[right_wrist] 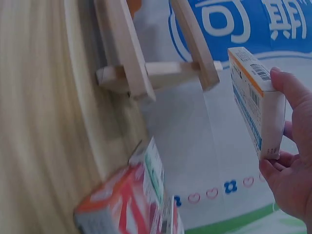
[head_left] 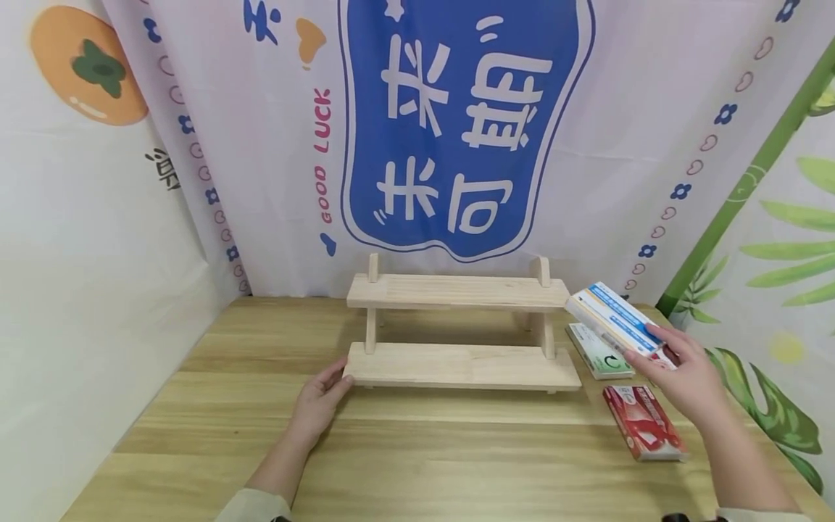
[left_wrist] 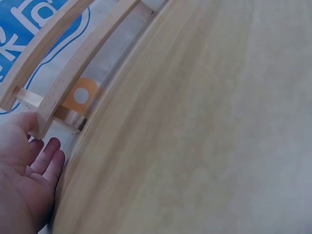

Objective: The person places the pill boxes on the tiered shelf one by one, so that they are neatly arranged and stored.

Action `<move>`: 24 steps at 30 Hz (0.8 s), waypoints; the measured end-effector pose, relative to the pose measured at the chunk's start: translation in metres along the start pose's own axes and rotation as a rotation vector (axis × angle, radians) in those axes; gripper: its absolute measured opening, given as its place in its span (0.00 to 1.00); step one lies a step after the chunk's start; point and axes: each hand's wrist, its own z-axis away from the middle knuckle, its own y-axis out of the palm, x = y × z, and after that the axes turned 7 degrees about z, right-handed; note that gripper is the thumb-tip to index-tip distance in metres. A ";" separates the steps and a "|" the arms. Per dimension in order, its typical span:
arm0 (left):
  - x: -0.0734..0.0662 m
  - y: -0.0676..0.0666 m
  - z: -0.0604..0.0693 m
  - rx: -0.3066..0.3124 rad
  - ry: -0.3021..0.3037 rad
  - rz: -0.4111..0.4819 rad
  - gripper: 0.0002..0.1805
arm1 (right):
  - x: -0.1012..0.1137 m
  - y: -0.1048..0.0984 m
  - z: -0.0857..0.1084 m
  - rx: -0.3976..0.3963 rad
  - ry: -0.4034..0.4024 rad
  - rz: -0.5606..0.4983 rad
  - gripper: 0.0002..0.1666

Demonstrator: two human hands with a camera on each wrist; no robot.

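Observation:
A two-tier wooden rack (head_left: pixel 457 364) stands at the back of the table. My left hand (head_left: pixel 317 406) grips the left end of its lower shelf; in the left wrist view, the thumb of that hand (left_wrist: pixel 29 170) lies at the shelf's end (left_wrist: pixel 46 109). My right hand (head_left: pixel 691 377) holds a white and blue box (head_left: pixel 613 315) in the air, right of the upper shelf. Seen from the right wrist, the hand (right_wrist: pixel 295 161) pinches the box (right_wrist: pixel 256 97) at one end, thumb on one side and fingers on the other.
Below the held box, a green and white box (head_left: pixel 599 353) lies on the wooden table (head_left: pixel 430 464). Nearer the front lies a red box (head_left: pixel 644 424). Part of another red and white box (head_left: pixel 665 357) shows beside my right hand. Printed cloth (head_left: pixel 280 181) hangs behind the table.

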 end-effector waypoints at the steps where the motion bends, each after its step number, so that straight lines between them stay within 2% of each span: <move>1: 0.000 0.000 0.000 0.001 0.001 0.002 0.28 | 0.006 0.001 -0.003 0.004 -0.011 0.000 0.49; 7: 0.001 0.000 -0.001 0.004 0.004 0.000 0.27 | 0.042 0.012 -0.019 0.014 -0.106 -0.058 0.49; 14: 0.002 0.001 -0.001 0.003 0.011 -0.003 0.28 | 0.074 0.031 -0.038 0.112 -0.104 -0.102 0.54; 24: 0.001 0.002 0.000 -0.005 0.004 0.004 0.28 | 0.115 0.063 -0.056 0.148 -0.196 -0.154 0.50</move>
